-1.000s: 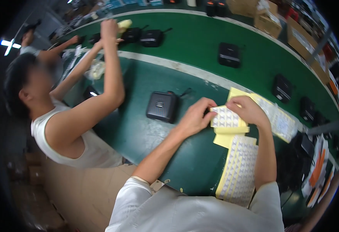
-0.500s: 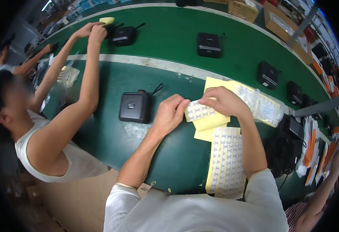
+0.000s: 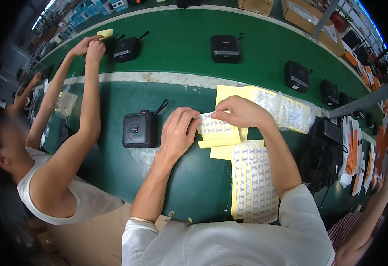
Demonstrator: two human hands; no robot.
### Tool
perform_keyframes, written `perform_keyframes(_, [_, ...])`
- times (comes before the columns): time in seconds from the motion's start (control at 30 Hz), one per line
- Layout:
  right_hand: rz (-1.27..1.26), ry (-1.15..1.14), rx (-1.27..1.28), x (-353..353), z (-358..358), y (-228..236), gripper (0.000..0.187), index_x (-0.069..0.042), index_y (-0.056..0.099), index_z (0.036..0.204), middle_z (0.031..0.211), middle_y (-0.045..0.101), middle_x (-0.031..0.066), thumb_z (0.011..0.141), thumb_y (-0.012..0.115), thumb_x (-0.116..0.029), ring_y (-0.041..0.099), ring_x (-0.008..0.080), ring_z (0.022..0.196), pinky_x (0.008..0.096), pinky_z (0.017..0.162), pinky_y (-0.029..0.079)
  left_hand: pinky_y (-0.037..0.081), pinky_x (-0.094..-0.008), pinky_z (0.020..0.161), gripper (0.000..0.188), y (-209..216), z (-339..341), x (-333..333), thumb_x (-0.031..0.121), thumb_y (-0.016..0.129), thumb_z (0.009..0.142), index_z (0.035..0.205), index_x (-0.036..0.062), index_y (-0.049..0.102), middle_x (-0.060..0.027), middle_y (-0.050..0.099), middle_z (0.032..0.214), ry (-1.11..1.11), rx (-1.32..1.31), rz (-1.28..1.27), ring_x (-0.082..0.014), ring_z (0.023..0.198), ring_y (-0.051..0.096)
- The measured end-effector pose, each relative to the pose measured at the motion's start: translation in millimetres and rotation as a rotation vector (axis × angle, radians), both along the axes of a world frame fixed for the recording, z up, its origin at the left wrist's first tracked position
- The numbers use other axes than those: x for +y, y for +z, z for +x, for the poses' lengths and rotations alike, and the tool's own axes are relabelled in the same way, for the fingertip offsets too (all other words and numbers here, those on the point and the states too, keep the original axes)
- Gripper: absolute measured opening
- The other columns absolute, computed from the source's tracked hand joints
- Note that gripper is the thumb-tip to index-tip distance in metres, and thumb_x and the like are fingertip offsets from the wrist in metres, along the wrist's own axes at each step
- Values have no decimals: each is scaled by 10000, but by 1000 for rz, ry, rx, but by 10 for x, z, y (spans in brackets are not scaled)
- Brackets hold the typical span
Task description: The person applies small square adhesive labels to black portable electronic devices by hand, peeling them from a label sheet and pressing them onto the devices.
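A small white sheet of printed stickers (image 3: 215,126) on yellow backing is held up between my two hands. My left hand (image 3: 179,133) pinches its upper left corner. Along its top edge, the fingers and thumb of my right hand (image 3: 246,111) grip it, nearer the right. The sheet's lower edge curls, showing yellow. Left of my left hand, a black portable speaker (image 3: 139,129) with a wrist strap stands on the green table. Below my right hand lie overlapping larger sticker sheets (image 3: 254,181). Yellow backing paper (image 3: 229,94) lies beneath and behind the held sheet.
Plastic-bagged sticker sheets (image 3: 287,111) lie to the right, near a black bundle with cables (image 3: 320,150) and orange-white packages (image 3: 352,146). Several speakers (image 3: 225,48) sit on the green belt beyond. A co-worker's arms (image 3: 90,93) reach across at left; another person's arm (image 3: 371,208) is at right.
The whole view has shifted, so table items appear farther left. Both my hands keep hold of the small sticker sheet, its curled lower edge now facing me more fully.
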State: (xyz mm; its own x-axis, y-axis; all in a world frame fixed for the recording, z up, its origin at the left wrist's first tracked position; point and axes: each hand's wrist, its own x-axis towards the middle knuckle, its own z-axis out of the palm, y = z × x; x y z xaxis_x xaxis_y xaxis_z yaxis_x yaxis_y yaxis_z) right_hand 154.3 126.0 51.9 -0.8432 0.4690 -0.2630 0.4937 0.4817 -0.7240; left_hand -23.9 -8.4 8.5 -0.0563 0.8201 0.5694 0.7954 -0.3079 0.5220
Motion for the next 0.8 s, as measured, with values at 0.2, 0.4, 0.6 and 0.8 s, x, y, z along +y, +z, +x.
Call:
perform_keyframes(0.2, [-26, 19, 72, 3, 10, -88, 255, -54, 637, 1071, 941, 700, 125, 899, 639, -243, 659, 271, 900, 354, 805, 499, 508, -400, 704, 208, 22, 38, -9, 13, 714, 772, 956, 25, 619, -120, 621, 851, 17, 73, -9, -316, 794, 617])
perform_keyframes(0.4, [-33, 27, 17, -34, -16, -57, 221, -74, 656, 1023, 955, 699, 121, 909, 632, -261, 655, 286, 908, 374, 814, 495, 512, -404, 714, 133, 9, 26, -36, 14, 713, 769, 849, 25, 608, -119, 630, 797, -7, 51, -44, -318, 755, 618])
perform_keyframes(0.6, [-9, -50, -50, -88, -37, 31, 186, -64, 688, 956, 964, 697, 128, 896, 624, -228, 656, 295, 915, 384, 807, 496, 510, -385, 681, 160, 61, 14, -24, -34, 679, 783, 890, 20, 574, -134, 616, 880, -65, 33, -60, -324, 770, 618])
perform_keyframes(0.8, [216, -96, -30, -92, -25, 38, 185, -63, 711, 975, 1000, 644, 166, 852, 622, -169, 625, 354, 947, 434, 864, 491, 492, -298, 730, 45, 107, -85, -37, 4, 595, 908, 900, 8, 551, -108, 603, 906, -58, -398, -122, -208, 796, 609])
